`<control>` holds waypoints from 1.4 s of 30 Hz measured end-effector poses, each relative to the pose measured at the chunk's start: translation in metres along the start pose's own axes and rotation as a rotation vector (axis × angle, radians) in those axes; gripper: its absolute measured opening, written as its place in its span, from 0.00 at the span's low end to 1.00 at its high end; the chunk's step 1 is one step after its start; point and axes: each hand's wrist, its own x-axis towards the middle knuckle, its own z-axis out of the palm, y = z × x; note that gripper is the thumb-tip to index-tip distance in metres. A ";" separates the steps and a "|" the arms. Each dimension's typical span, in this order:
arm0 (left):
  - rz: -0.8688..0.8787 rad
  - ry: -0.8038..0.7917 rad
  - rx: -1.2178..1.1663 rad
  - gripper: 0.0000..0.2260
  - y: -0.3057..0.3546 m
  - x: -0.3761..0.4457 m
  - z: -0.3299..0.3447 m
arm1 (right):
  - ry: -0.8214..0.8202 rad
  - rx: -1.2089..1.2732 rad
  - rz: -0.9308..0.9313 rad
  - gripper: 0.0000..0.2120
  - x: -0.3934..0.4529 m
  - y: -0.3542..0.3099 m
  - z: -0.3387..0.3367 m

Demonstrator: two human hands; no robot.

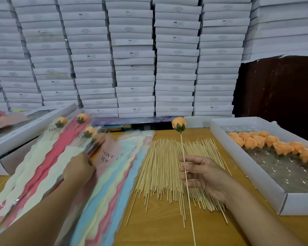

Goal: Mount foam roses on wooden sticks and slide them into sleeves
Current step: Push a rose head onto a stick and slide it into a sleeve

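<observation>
Holding the mounted rose (179,124) upright, the right hand (203,174) pinches its stick (183,160) between thumb and fingers above the loose sticks (164,171). The left hand (80,167) rests on the sleeves (114,166) at left; its finger state cannot be told. Separate one sleeve, open its mouth, then feed the stick's bare end in first.

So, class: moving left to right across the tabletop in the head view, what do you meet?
Finished sleeved roses → left hand on the empty sleeves → pile of wooden sticks → right hand holding a mounted rose → white tray of loose roses.
</observation>
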 end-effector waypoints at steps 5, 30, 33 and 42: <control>0.046 -0.111 0.013 0.02 0.009 0.004 -0.011 | -0.004 0.002 0.004 0.15 -0.001 -0.001 0.000; 0.114 -0.794 -0.887 0.04 0.116 -0.143 -0.020 | -0.036 0.096 0.031 0.12 -0.007 -0.007 0.004; 0.096 -0.873 -0.910 0.04 0.113 -0.155 -0.020 | -0.024 0.091 0.035 0.11 -0.007 -0.007 0.005; 0.200 -0.956 -0.472 0.16 0.088 -0.191 -0.025 | -0.048 0.078 0.018 0.10 -0.008 -0.009 0.005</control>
